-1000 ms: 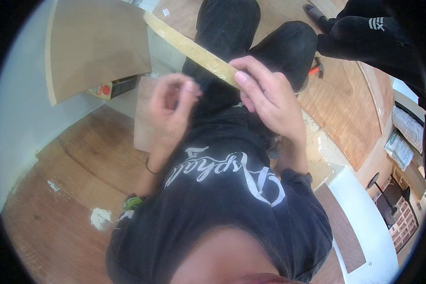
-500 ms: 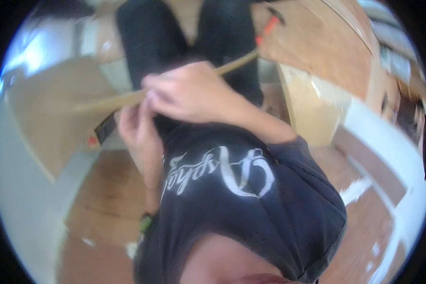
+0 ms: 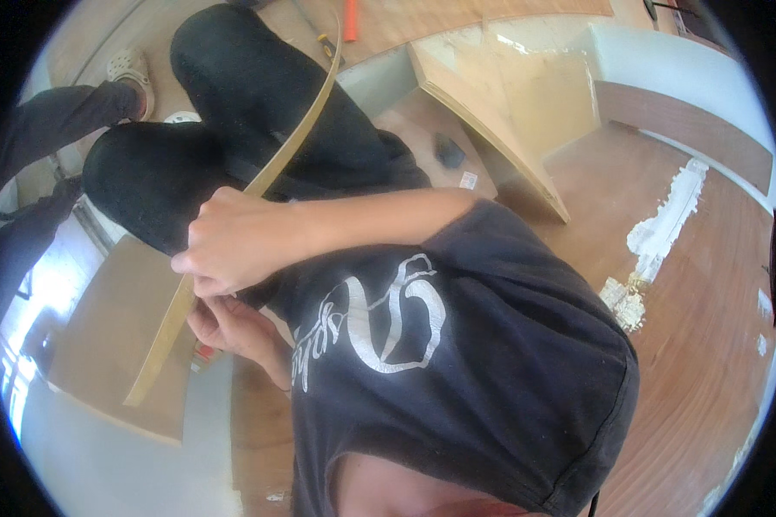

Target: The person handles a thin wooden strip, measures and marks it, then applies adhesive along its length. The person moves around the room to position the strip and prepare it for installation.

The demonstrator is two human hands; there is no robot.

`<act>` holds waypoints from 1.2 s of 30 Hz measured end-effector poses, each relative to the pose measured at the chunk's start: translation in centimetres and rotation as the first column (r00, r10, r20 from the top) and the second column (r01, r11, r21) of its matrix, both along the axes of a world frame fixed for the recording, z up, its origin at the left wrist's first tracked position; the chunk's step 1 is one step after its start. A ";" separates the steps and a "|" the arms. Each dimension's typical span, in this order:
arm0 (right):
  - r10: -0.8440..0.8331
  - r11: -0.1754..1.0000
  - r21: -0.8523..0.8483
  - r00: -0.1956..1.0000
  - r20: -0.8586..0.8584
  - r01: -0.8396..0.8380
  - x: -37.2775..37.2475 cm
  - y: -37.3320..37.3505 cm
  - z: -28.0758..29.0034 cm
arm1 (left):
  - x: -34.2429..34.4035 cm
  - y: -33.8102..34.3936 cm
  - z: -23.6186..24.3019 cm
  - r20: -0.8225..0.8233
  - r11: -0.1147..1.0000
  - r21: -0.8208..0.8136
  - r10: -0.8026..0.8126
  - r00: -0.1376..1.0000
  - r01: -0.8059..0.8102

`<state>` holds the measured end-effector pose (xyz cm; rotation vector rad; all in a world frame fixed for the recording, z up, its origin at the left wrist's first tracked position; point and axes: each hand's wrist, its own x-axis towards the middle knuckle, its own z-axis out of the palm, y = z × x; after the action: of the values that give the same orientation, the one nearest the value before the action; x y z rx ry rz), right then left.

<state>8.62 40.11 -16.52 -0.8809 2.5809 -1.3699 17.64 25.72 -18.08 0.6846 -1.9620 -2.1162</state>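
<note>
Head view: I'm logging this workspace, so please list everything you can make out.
wood strip: 1, tan, left of centre
flat board: 1, light brown, lower left
orange handle: 1, orange, top edge
yellow-handled tool: 1, yellow and dark, near top edge
panel: 1, tan, upper right
dark object: 1, blackish, left of panel
wood surface: 1, brown, right side
white patches: at least 2, white, on wood surface
clogs: 2, whitish, upper left
co-worker's legs: 2, dark-clothed, left edge
trousers: 1 pair, black, upper left
shirt: 1, black, centre
right hand: 1, bare, closed on wood strip
left hand: 1, bare, below right hand, grip unclear
</note>
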 end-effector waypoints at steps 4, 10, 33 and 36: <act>-0.019 0.999 -0.027 0.999 -0.030 0.018 0.0 -0.4 -0.8 | -0.6 0.7 0.3 -0.015 0.999 -0.019 -0.037 0.999 0.036; -0.197 0.979 -0.147 0.868 -0.456 0.144 0.0 -0.7 -1.1 | -1.1 1.4 0.4 -0.029 0.997 0.041 0.074 0.997 -0.072; 0.215 0.972 0.189 0.861 -0.461 -0.141 -2.5 -0.6 1.0 | -1.6 2.3 2.0 0.020 0.979 -0.099 0.182 0.983 -0.179; 0.225 0.968 0.207 0.847 -0.483 -0.139 -2.8 -0.5 1.0 | -1.5 2.4 2.4 0.040 0.982 -0.122 0.148 0.988 -0.142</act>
<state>5.81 39.57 -15.53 -1.5879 2.8085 -0.9495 16.12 28.11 -15.67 0.8362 -1.9787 -1.8991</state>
